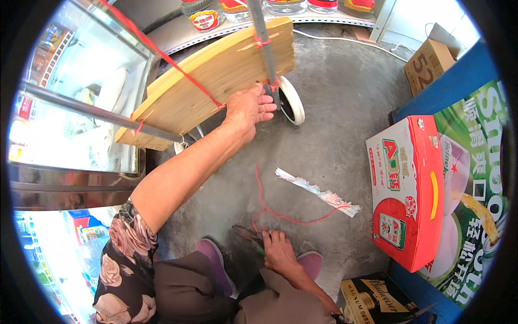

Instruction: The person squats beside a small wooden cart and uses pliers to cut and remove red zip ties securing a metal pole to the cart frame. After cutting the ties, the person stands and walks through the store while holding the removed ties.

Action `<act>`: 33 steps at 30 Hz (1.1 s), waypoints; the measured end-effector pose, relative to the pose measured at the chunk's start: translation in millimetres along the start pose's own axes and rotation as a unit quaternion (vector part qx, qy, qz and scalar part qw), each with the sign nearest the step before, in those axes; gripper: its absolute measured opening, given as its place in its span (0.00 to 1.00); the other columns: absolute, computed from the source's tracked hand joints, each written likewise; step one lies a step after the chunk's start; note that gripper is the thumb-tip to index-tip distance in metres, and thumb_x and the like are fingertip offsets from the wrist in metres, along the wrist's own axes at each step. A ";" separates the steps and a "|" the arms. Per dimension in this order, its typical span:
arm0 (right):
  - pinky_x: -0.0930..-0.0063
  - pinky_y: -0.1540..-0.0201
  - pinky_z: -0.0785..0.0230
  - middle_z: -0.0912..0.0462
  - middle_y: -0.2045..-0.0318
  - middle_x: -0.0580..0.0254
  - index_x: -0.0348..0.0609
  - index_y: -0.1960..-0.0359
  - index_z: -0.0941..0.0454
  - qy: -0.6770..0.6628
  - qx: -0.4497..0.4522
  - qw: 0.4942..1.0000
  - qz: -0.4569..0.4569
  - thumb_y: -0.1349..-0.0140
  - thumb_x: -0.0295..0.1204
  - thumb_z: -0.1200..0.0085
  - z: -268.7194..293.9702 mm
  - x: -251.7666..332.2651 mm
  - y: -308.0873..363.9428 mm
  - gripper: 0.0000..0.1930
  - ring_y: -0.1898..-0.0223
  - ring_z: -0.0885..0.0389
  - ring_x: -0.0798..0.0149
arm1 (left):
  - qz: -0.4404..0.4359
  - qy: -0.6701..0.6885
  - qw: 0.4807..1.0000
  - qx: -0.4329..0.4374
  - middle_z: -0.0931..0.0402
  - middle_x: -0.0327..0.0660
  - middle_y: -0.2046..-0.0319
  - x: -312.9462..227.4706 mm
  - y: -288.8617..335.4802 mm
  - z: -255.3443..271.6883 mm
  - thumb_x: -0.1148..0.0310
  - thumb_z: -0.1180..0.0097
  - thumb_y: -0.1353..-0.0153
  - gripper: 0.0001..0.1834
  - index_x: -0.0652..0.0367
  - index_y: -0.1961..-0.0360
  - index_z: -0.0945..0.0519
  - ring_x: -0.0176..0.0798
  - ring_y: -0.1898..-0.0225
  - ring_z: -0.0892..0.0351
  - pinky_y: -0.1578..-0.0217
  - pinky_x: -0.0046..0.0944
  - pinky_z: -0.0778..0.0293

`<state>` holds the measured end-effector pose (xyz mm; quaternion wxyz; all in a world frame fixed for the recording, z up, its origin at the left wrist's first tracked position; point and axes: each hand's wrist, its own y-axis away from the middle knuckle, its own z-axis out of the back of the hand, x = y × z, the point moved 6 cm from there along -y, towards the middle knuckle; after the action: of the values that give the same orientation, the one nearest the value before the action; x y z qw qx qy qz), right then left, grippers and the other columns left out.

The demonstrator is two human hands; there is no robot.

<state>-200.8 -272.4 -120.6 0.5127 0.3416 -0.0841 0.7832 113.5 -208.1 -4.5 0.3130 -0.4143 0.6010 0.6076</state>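
Observation:
A wooden board (216, 81) stands tilted on edge, tied to grey metal poles (264, 48) with red string. My left hand (245, 110) reaches to its lower right corner, fingers stretched out beside the pole and a red string knot (274, 85). A taut red string (162, 54) runs across the board. Low between my shoes, my right hand (280, 251) is closed around the handles of pliers (245, 233); a bit of green handle shows, the rest is hidden. Loose red string (286, 217) lies on the floor by the pliers, its end over a frayed pale strip (318, 193).
A white-rimmed wheel (294, 102) sits under the board's right end. Glass display cases (108, 97) line the left. To the right stand a red and white carton (413, 194), a black beer box (372, 297) and a brown cardboard box (429, 65). Large bottles (205, 16) fill a back shelf.

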 end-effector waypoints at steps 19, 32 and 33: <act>0.60 0.49 0.36 0.32 0.55 0.47 0.33 0.45 0.35 -0.270 0.007 0.959 -0.089 0.58 0.25 0.45 16.9 -24.2 17.8 0.32 0.51 0.32 0.46 | 0.076 -0.079 0.993 -0.044 0.27 0.36 0.81 26.8 -3.1 12.9 0.71 0.46 0.44 0.04 0.60 0.70 0.25 0.29 0.82 0.27 0.84 0.30 0.31; 0.67 0.66 0.28 0.29 0.61 0.52 0.31 0.52 0.30 0.055 -0.037 0.993 0.097 0.47 0.23 0.51 -27.5 18.9 7.2 0.19 0.59 0.29 0.54 | -0.188 -0.689 0.608 0.348 0.24 0.48 0.64 121.5 119.0 113.5 0.73 0.46 0.51 0.08 0.61 0.67 0.24 0.45 0.66 0.23 0.69 0.36 0.26; 0.67 0.67 0.27 0.28 0.62 0.54 0.33 0.52 0.30 0.053 -0.043 0.993 0.099 0.45 0.25 0.52 -29.5 19.4 9.1 0.18 0.60 0.28 0.56 | -0.251 -0.728 0.539 0.342 0.24 0.49 0.59 132.1 129.2 118.2 0.73 0.45 0.53 0.12 0.61 0.65 0.25 0.47 0.63 0.24 0.67 0.36 0.25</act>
<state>-226.5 -247.9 -128.8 0.4506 0.2674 -0.1235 0.8427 -75.9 -117.2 -67.6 0.9003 0.1754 0.1994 0.3449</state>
